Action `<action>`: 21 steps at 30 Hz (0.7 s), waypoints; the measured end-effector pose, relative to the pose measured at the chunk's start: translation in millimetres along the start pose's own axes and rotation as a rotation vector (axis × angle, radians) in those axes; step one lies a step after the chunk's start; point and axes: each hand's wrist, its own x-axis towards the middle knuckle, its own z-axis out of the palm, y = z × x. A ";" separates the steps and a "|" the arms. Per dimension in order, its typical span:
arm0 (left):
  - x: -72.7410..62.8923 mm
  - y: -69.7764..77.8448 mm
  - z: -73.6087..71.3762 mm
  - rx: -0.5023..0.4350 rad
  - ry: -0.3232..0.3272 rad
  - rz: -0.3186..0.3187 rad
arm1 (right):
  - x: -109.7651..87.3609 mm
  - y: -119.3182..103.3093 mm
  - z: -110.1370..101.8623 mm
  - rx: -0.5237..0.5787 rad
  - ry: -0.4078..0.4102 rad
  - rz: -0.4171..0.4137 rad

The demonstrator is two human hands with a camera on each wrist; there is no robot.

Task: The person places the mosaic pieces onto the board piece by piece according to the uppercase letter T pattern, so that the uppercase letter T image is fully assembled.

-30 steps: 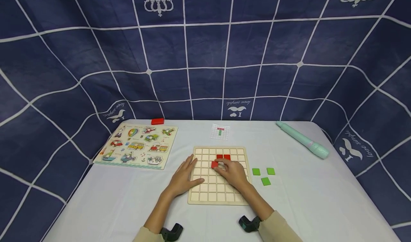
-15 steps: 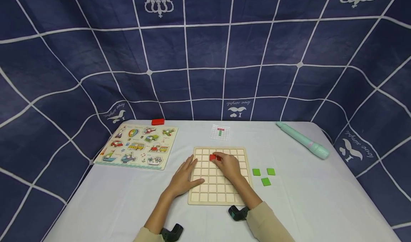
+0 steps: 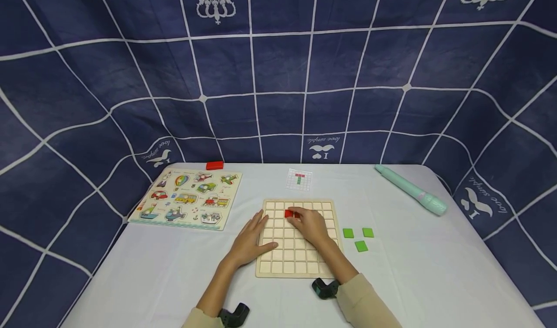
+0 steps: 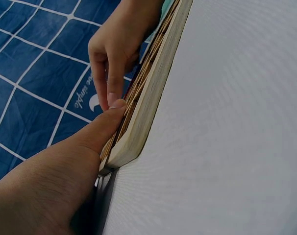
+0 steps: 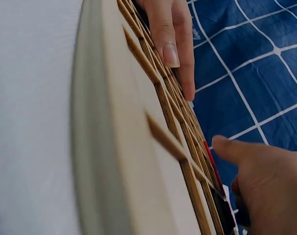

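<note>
A square wooden grid board [image 3: 288, 267] lies on the white table. My left hand [image 3: 249, 241] rests with straight, spread fingers along its left edge, thumb over the cells. Near the board's far side, my right hand [image 3: 311, 225] pinches a red tile [image 3: 288, 213] at its cell, index finger and thumb at the tile's edges. Another red tile [image 3: 297, 215] shows between those fingers; the cell to its right is hidden under the hand. In the right wrist view, the thumb sits just above a red strip [image 5: 213, 161] low in the grid.
Three green tiles [image 3: 361, 246] lie right of the board. Behind it is a small card [image 3: 299, 179] printed with a red and green pattern. A vehicle puzzle board [image 3: 187, 197] and a red block [image 3: 214, 165] are at the left, a mint-green tube-shaped object [image 3: 411, 189] at the right.
My right hand has moved up and left with the red tile, from a lower row to the row of the other red tiles. During the last half second it stays there. The left hand is still.
</note>
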 end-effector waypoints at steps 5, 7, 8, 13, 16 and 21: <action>0.4 0.8 0.3 0.013 -0.002 -0.009 | -8.2 4.3 -9.6 0.075 0.010 -0.004; 0.5 1.1 0.3 0.012 -0.001 -0.010 | -12.6 8.6 -15.4 0.092 0.022 -0.007; 0.5 1.1 0.4 0.013 -0.001 -0.009 | -14.9 11.7 -18.4 0.088 0.030 -0.010; 1.0 0.4 0.7 0.009 -0.002 -0.002 | -29.8 30.2 -39.2 0.063 0.043 -0.009; 1.0 -0.3 0.5 0.004 -0.007 -0.003 | -40.7 43.7 -55.3 0.044 0.047 -0.011; 0.9 -1.1 1.6 0.011 -0.008 -0.005 | -59.9 71.5 -81.4 0.023 0.061 -0.040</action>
